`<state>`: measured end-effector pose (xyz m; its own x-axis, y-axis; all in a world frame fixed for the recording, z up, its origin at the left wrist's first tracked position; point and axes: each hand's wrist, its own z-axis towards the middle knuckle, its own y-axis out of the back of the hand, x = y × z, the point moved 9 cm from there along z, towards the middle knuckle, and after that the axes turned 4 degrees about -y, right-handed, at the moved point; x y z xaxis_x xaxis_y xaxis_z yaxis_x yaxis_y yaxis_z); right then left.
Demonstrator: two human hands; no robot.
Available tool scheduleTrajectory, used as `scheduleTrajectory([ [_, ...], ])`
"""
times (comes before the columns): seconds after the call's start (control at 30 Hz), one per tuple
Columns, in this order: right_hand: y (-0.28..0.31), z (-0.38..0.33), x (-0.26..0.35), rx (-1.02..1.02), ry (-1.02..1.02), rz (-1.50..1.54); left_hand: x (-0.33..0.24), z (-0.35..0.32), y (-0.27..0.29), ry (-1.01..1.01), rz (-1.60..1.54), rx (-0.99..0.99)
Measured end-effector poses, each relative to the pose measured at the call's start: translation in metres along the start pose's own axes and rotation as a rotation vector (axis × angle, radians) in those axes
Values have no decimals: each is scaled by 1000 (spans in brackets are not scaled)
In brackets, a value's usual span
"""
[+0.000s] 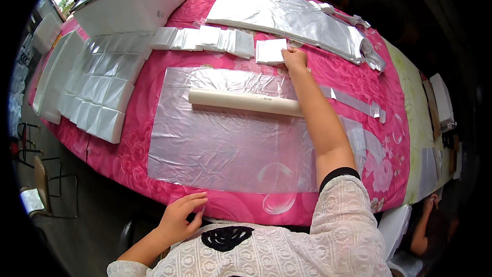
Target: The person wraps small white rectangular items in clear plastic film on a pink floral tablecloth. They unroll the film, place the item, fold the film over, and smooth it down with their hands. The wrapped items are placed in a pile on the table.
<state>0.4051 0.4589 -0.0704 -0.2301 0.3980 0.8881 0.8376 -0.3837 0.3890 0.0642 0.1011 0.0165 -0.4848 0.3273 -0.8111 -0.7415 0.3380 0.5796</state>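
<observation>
At the far side of the table, my right hand point(295, 60) pinches the right edge of a small folded plastic bag point(270, 52), which lies flat on the pink cloth. My left hand point(182, 216) rests by the near table edge, fingers stretched out and holding nothing. Between the two lies a large see-through plastic bag point(220, 149), spread flat and slightly wrinkled. Across its upper part lies a white tube point(241, 101), its right end hidden behind my right forearm. A row of folded plastic bags point(205, 38) overlaps to the left of the pinched one.
Long plastic bags point(287, 15) are stacked at the far side. Several rows of folded packets point(97, 87) fill the left, beside a white tray point(59, 74) and a white foam box point(130, 5). A plastic strip point(359, 103) lies right of my forearm. Another person's arm point(423, 225) shows at lower right.
</observation>
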Motion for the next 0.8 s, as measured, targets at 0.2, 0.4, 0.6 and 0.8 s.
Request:
scheduleTrajectory([
  [0.2, 15, -40, 35, -177, 280, -523, 2, 1, 1, 11, 17, -5],
  [0.4, 55, -134, 12, 411, 542, -454, -7, 16, -10, -79, 54, 47],
  [0.6, 114, -240, -33, 407, 675, -744, -23, 70, -46, -222, 89, 199],
  [0.8, 120, -308, -70, 365, 748, -530, -45, 137, -127, -264, 260, 201],
])
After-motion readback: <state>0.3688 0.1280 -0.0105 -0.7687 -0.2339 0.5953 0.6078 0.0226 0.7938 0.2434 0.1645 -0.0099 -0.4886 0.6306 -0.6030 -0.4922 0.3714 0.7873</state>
